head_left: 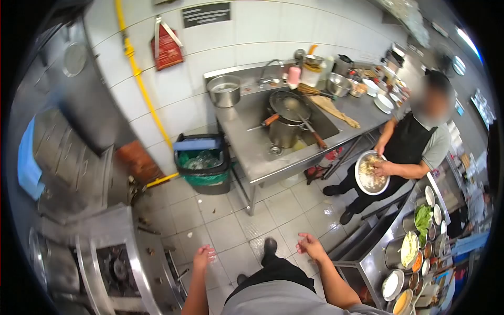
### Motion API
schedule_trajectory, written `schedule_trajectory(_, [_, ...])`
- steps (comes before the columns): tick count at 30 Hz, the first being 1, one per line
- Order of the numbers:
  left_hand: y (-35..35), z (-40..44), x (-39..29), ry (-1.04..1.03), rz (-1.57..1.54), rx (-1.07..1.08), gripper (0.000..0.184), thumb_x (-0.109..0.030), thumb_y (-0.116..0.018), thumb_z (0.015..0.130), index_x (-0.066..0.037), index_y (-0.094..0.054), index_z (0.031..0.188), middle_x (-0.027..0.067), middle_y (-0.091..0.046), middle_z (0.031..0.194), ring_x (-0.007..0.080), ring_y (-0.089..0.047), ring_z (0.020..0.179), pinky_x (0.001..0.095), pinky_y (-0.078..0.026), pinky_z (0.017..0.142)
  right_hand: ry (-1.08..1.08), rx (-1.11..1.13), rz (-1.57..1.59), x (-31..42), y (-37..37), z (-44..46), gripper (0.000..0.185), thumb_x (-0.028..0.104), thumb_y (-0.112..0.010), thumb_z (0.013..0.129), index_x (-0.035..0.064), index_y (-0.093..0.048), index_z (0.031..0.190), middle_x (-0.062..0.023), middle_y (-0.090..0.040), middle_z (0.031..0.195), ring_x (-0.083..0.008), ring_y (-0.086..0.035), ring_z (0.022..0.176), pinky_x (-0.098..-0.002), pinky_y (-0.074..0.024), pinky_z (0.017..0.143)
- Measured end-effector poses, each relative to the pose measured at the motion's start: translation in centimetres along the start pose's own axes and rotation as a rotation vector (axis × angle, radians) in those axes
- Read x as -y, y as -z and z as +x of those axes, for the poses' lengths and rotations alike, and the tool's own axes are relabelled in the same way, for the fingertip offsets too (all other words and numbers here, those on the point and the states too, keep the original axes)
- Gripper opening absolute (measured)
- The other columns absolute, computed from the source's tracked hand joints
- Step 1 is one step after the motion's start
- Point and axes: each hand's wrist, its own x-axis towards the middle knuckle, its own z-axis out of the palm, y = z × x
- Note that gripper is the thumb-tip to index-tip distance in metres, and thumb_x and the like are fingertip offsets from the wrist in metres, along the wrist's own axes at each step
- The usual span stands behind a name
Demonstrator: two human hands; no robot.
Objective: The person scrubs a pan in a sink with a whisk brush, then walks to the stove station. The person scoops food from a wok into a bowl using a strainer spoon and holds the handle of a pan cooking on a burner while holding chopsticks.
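Note:
My left hand (203,255) hangs over the tiled floor with its fingers loosely apart and holds nothing. My right hand (311,247) is held out at about the same height, fingers half curled and apart, also with nothing in it. Neither touches anything. Ahead stands a steel sink (328,130) containing a pot (284,135) with a wok (288,105) above it. A long-handled utensil (310,127) rests across the wok. To the right a co-worker (415,131) holds a metal bowl (358,176) of pale food, one hand inside it.
A bin (203,181) with a green liner stands left of the sink. A gas stove (116,268) is at lower left. At right, a steel counter (362,268) carries several containers of food. A steel pot (223,97) sits by the faucet (269,79).

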Motion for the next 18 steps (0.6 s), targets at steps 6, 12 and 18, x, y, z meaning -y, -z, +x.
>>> schedule_trajectory(6, [-13.6,2.9,-18.9,-0.279,-0.082,0.125,0.026,-0.022,-0.05,0.094,-0.003,-0.052,0.112,0.0123,-0.064,0.097,0.0191,-0.064,0.083,0.0293,-0.052,0.068,0.639,-0.3,0.057,20.1,7.1,13.2,0.021,0.022,-0.052,0.094,0.0064,-0.052,0.08,-0.001,-0.055,0.066,-0.0096,-0.05,0.059,-0.0233,-0.0416,0.055])
schedule_trajectory(12, [-25.7,6.9,-31.7,-0.345,-0.006,0.396,0.03,-0.017,-0.048,0.094,0.0,-0.048,0.119,0.0157,-0.063,0.106,0.024,-0.064,0.09,0.0344,-0.053,0.076,0.756,-0.452,0.2,41.1,14.8,33.2,0.024,0.027,-0.056,0.09,0.0045,-0.061,0.094,-0.0031,-0.06,0.073,-0.0134,-0.056,0.066,-0.0269,-0.0435,0.057])
schedule_trajectory(18, [-42.0,14.4,-35.4,0.0,-0.082,0.714,0.039,-0.017,-0.047,0.095,-0.001,-0.041,0.13,0.0168,-0.052,0.126,0.0281,-0.056,0.108,0.0385,-0.045,0.092,-0.213,0.279,-1.364,43.3,18.9,46.4,0.053,0.052,-0.064,0.077,0.0,-0.068,0.081,-0.0101,-0.067,0.072,-0.0222,-0.066,0.063,-0.0367,-0.0536,0.058])
